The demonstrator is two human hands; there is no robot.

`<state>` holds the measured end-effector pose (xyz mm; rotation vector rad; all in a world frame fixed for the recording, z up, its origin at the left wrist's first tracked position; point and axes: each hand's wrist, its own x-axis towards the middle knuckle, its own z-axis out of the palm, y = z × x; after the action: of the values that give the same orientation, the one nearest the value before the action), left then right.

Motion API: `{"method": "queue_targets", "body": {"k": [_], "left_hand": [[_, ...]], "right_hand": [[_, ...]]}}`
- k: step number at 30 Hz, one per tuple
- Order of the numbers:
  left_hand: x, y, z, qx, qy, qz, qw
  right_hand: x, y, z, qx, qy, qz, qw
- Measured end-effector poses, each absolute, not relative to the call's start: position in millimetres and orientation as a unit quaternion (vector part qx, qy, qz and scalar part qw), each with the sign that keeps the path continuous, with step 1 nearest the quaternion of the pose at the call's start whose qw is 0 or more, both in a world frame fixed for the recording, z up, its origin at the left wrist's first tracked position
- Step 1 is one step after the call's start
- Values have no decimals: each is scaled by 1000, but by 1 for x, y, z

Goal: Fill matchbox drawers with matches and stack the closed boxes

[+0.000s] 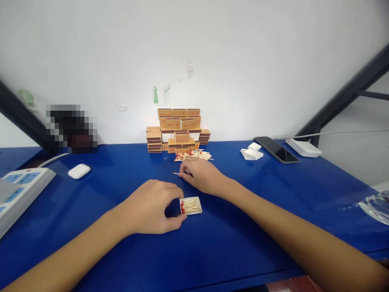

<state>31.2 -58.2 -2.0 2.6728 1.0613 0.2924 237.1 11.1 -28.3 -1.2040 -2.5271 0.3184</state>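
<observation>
A small white matchbox tray [199, 206] lies on the blue table, with several red-tipped matches [191, 206] in it, heads toward the left. My left hand [154, 207] steadies it, thumb at the near left corner and fingers at the far left corner. Farther off, my right hand [197, 173] pinches a single match [176, 173], whose red head points left. Just beyond these fingers a loose heap of matches [199, 154] is spread out, partly hidden by the hand. Behind the heap stand stacked orange-brown matchboxes [179, 123].
On the right are folded white paper pieces [252, 152], a dark phone [276, 149], a white box-shaped device [304, 147] with a cable, and a clear glass-like object [377, 206]. At left lie a white earbud case [79, 171] and a power strip [27, 190]. A wall [194, 52] closes the back.
</observation>
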Motion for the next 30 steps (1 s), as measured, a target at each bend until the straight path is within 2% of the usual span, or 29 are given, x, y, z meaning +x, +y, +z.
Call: {"method": "queue_targets", "body": {"k": [4,6,8,10,13,16,18,25,30], "left_hand": [[27,-54,-1,915,375,95,115],[26,-51,-1,911,389,94,102],[25,-49,-1,907,401,96,88],[24,-47,-1,905,406,96,83],[23,-46,-2,903,409,97,88],[24,-47,-2,903,409,96,87],[24,-48,-2,905,406,93,87],[26,-51,0,908,402,87,86],[25,-50,-1,908,401,93,79]], "right_hand": [[245,6,-10,-428,-882,137,141],[253,-1,4,-421,-875,198,136],[259,-9,14,-381,-872,293,92],[261,-14,19,-357,-875,322,59],[260,-13,17,-352,-884,295,80],[262,1,9,-423,-863,205,185],[265,11,2,-471,-843,141,217],[261,18,-17,-467,-862,87,177],[258,15,-13,-457,-870,114,146]]}}
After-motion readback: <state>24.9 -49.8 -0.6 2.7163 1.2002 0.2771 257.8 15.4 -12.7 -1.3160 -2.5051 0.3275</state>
